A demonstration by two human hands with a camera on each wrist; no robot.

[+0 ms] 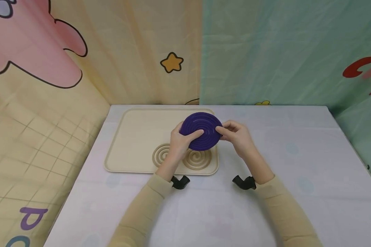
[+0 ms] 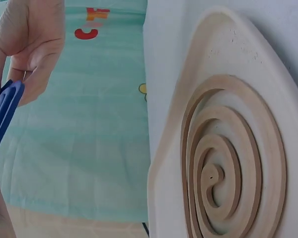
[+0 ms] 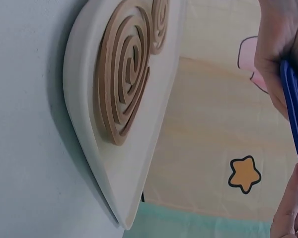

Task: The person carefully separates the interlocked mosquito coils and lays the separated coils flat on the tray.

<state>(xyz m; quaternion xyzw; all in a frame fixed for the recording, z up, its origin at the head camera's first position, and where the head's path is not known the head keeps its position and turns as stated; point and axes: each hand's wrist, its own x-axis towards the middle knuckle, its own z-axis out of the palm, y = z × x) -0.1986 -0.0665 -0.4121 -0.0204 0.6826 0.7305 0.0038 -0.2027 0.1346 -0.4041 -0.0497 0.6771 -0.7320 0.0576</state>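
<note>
The purple mat (image 1: 201,131), a round ribbed disc, is being held in the air over the right half of the tray, tilted so its grooved face is turning toward the head camera. The desk (image 1: 296,164), covered in a pale cloth, is carrying the cream tray (image 1: 133,137), which is lying on its left half with rounded corners and a raised rim. Behind it, curtains printed with a pink shape and a yellow star (image 1: 171,62) on one side and plain green on the other are hanging as a backdrop. Two tan spiral mats (image 1: 198,159) are lying flat, side by side, along the near edge of the tray, directly below the purple mat and apart from it. The left hand (image 1: 180,142) is gripping the mat's left edge, thumb lying across the ribbed face. The right hand (image 1: 236,135) is pinching the right edge between thumb and fingers. Beige sleeves are covering both forearms, and a dark wrist mount (image 1: 180,181) is sitting on each wrist.
</note>
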